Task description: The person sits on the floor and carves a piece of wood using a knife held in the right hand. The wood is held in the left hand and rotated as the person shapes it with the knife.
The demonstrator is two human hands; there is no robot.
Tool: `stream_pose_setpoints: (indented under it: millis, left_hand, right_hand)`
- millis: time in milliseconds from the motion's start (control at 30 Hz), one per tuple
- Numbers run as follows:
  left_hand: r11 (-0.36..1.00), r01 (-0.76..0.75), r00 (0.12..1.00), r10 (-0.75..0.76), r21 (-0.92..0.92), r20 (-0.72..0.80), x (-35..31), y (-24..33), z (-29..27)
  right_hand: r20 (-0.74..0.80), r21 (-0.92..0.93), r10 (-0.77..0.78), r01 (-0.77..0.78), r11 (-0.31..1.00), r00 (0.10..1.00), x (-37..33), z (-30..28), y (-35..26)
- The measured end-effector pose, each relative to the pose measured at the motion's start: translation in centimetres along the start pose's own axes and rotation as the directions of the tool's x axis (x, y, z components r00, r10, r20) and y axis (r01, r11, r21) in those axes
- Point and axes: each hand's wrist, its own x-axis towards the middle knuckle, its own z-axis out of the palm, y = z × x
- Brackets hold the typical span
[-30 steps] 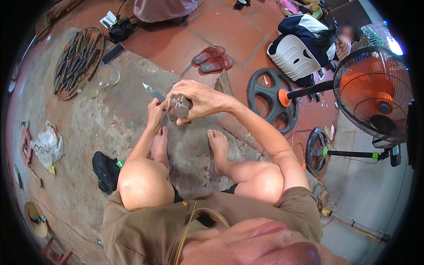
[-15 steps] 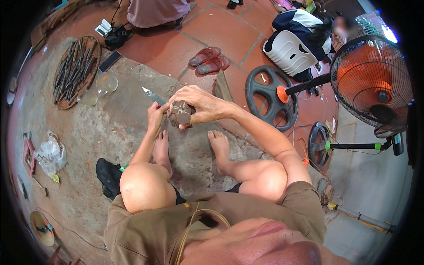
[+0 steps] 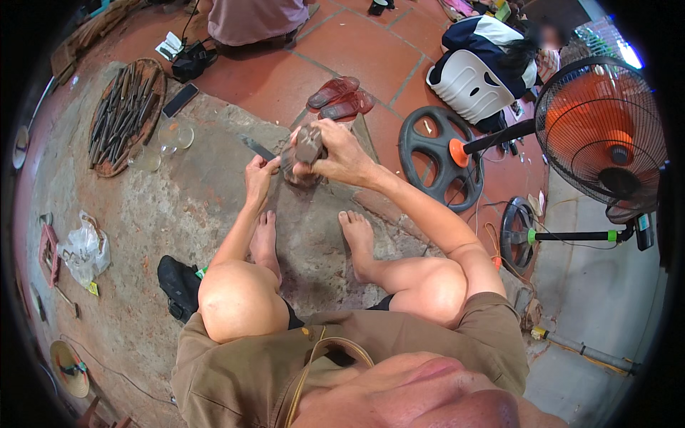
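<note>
Above my bare feet, the lump (image 3: 305, 158) sits just over the stone slab (image 3: 214, 207), and I have my right hand (image 3: 341, 153) clamped around its right side and top. My left hand (image 3: 258, 178) is closed on a blade (image 3: 257, 148), touching the lump's left edge. The blade's long axis runs up and left, away from the lump. Both hands meet at the lump; the right covers more of it.
</note>
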Motion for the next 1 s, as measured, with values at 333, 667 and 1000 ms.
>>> stream_pose_setpoints:
  millis: [333, 667, 1000]
  left_hand:
    - [0.997, -0.016, 0.999, 0.018, -0.076, 0.027, 0.9, -0.5, 0.4]
    - [0.997, 0.003, 1.0, -0.004, -0.073, -0.017, 1.1, -1.0, 0.6]
    - [0.996, -0.08, 0.997, 0.081, 0.034, -0.019, 0.6, -0.9, 0.5]
  right_hand:
    - [-0.106, 0.134, 0.194, -0.179, 0.975, 0.975, 1.1, -1.2, 3.2]
    - [-0.023, 0.225, 0.184, -0.174, 0.959, 0.983, 1.5, -1.8, 4.1]
    - [-0.003, 0.163, 0.228, -0.224, 0.961, 0.974, 1.5, -1.9, 3.4]
